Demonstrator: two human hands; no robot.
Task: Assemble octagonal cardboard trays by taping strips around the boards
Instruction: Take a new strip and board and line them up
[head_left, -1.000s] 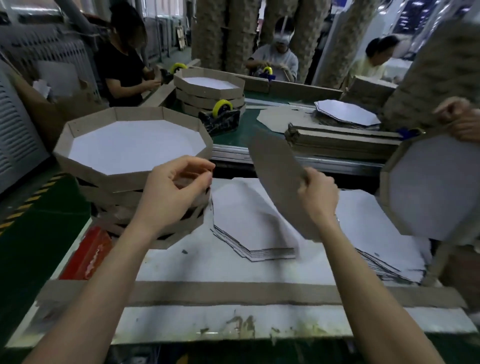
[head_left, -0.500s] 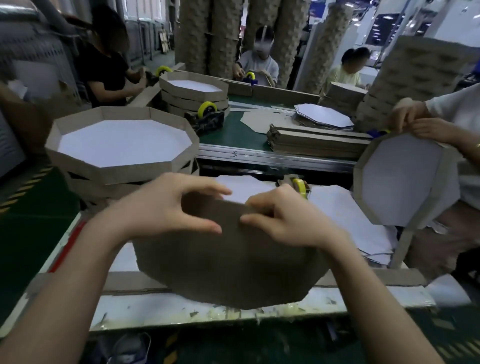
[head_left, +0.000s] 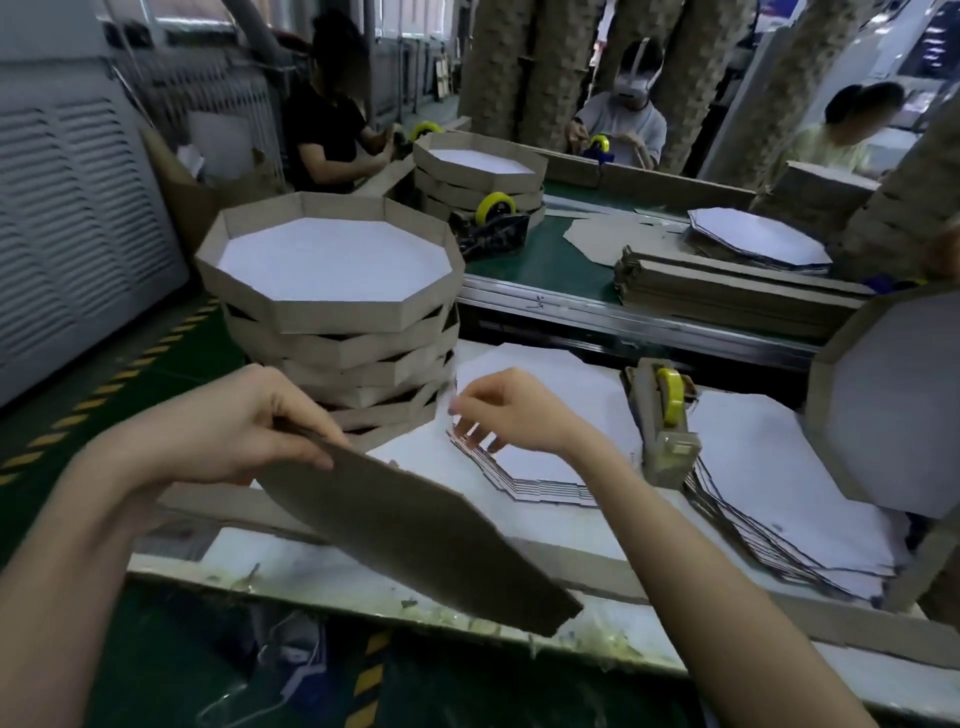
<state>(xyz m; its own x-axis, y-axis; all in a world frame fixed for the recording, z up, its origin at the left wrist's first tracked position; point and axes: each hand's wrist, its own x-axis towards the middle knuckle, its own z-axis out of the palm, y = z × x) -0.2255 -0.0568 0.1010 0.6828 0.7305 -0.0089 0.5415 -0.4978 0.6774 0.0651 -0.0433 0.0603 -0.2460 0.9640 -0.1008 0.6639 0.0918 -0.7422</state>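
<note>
the fingers (head_left: 306, 415) of the left hand (head_left: 223, 426) are closed on the far left edge of one octagonal board (head_left: 415, 535), and the thumb lies flat on its upper side. the right hand (head_left: 514, 410) holds nothing. its fingers hang loose and half curled, just above the near corner of the stack of boards (head_left: 540, 486), but i cannot tell from my screen if they touch it.

the relation that matters: the held board is tilted, brown side up. its long axis goes from the left hand down to the right, and its low corner hangs past the front edge of the tabletop (head_left: 311, 577). under it a long cardboard strip (head_left: 602, 571) lies flat along this front edge, from left to right, so board and strip cross at a small angle and are not yet together. i judge that the board must come down to the strip, and that the free right hand is the one to help. it is nearer to the tape dispenser (head_left: 667, 415), which stands just to its right.

the board is plain corrugated cardboard, matte and stiff, with straight cut sides. the boards in the stack show a smooth white face and thin layered edges. the dispenser carries a yellow roll. behind the left hand the finished trays (head_left: 332, 291) stand piled, white floor with low brown walls.
</note>
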